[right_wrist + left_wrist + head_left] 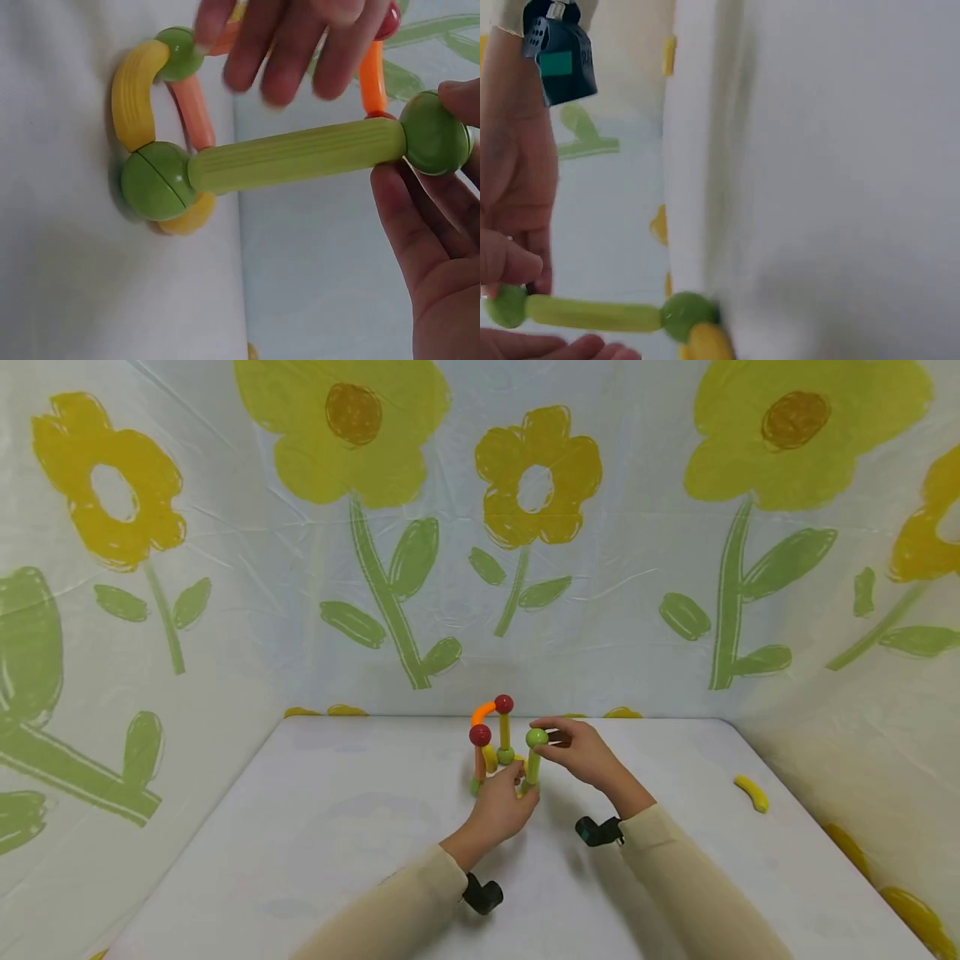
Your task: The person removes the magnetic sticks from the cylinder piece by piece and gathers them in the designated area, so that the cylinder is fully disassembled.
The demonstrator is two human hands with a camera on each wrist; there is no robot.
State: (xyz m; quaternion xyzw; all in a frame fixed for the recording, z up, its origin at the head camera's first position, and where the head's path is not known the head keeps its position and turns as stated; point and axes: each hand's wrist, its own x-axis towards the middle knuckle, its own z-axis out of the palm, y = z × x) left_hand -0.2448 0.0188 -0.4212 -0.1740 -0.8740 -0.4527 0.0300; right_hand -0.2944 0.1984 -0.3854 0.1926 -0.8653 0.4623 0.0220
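Note:
A construction of coloured balls and rods stands upright on the table. My right hand [581, 752] pinches a light green ball [435, 135] between thumb and fingers. That ball sits on top of a straight green rod [300, 154], whose lower end meets another green ball [154, 180] at table level. My left hand [501, 802] is close to the rod in front of the construction, its fingers loosely bent and apart from the rod in the right wrist view. Two red balls [480, 735] top other uprights, linked by a curved orange piece [482, 712]. Curved yellow pieces [133, 97] join balls at the base.
A single curved yellow piece [752, 793] lies on the right side of the white table [337, 827]. Flower-printed sheeting [600, 610] rises behind the table and along both sides. Each wrist carries a small black camera [482, 894].

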